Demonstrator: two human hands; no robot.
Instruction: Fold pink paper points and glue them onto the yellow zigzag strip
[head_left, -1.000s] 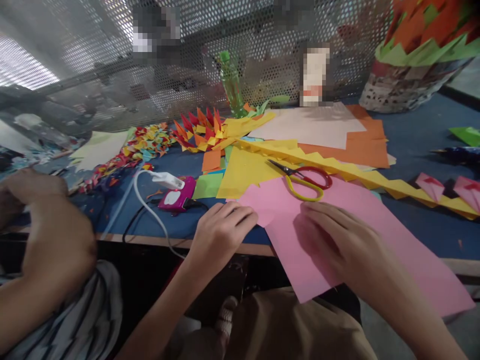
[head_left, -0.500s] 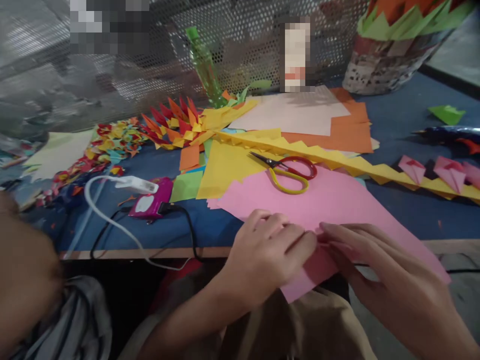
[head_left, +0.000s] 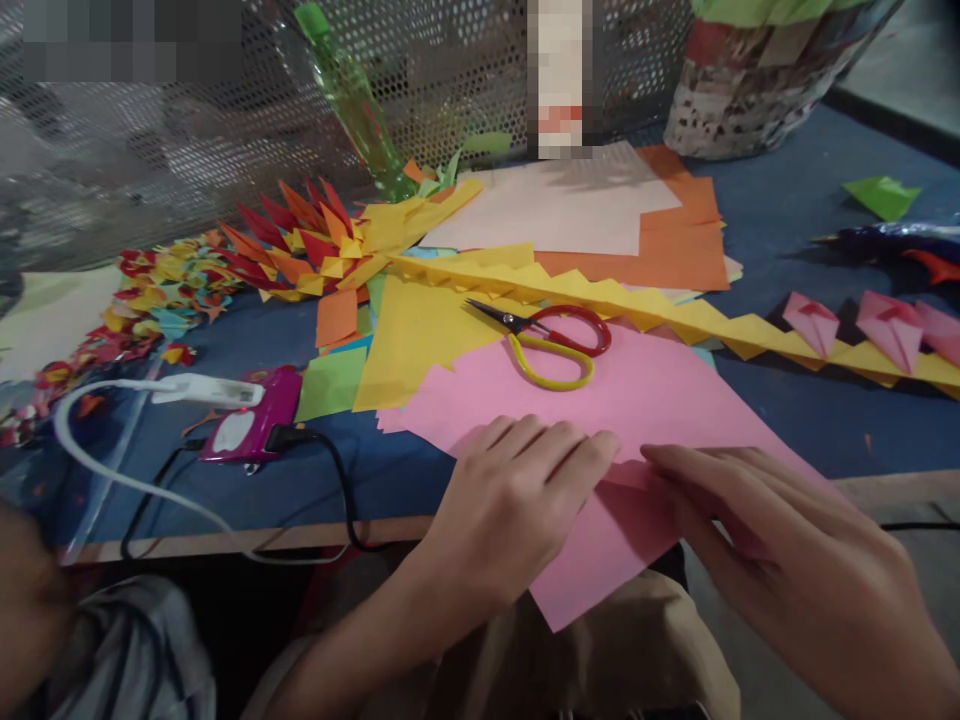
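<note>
A large sheet of pink paper (head_left: pixel 637 390) lies on the table, its near corner hanging over the front edge. Scissors (head_left: pixel 544 335) with one red and one yellow handle rest on it. My left hand (head_left: pixel 525 490) is closed, fingers curled down on the pink paper. Opposite it, my right hand (head_left: pixel 772 540) pinches with thumb and forefinger at a small folded piece of pink paper (head_left: pixel 636 474) between the hands. The fingers cover most of that piece. A zigzag-folded yellow paper strip (head_left: pixel 675 315) runs behind the sheet.
A purple adapter (head_left: pixel 255 420) with white and black cables sits at left. Behind stand a green bottle (head_left: pixel 356 110) and a paper-covered basket (head_left: pixel 727 100). Folded paper pieces (head_left: pixel 172 290) are heaped at left. Another person's arm (head_left: pixel 30 600) is at lower left.
The view has shifted, so the table things appear further left. My left hand's fingers have flattened somewhat and drawn apart from my right fingertips, which stay by the paper.
</note>
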